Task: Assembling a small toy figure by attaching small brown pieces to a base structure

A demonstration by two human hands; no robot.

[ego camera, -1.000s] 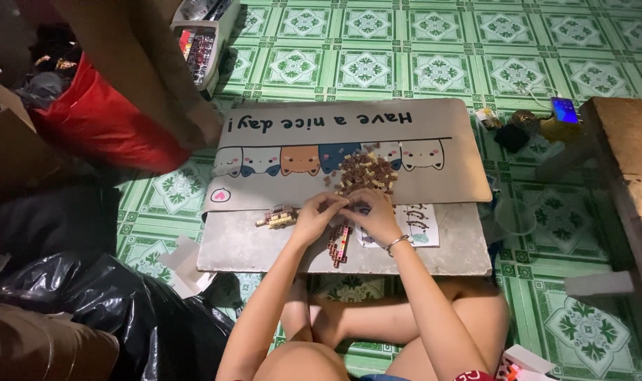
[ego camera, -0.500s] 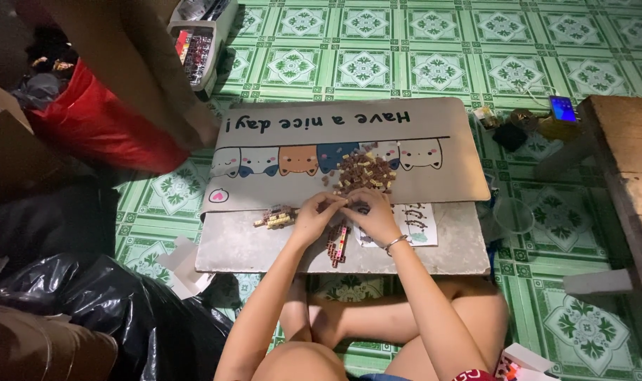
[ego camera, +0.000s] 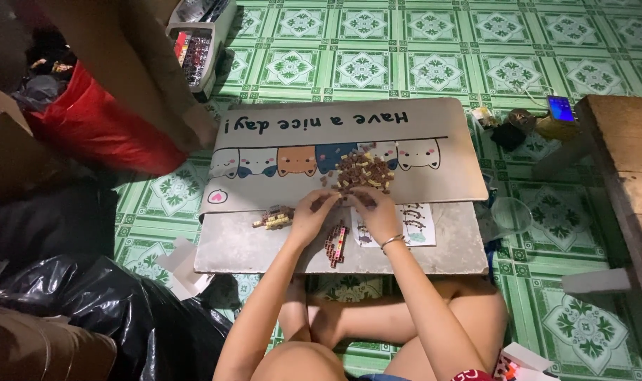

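both hands, left hand point(ego camera: 312, 215) and right hand point(ego camera: 374, 213), pinch small bits just below the brown bead pile point(ego camera: 363, 171), each grip clenched on tiny pieces.

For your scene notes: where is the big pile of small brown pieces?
The pile lies on the mat, just beyond both hands, left and right.
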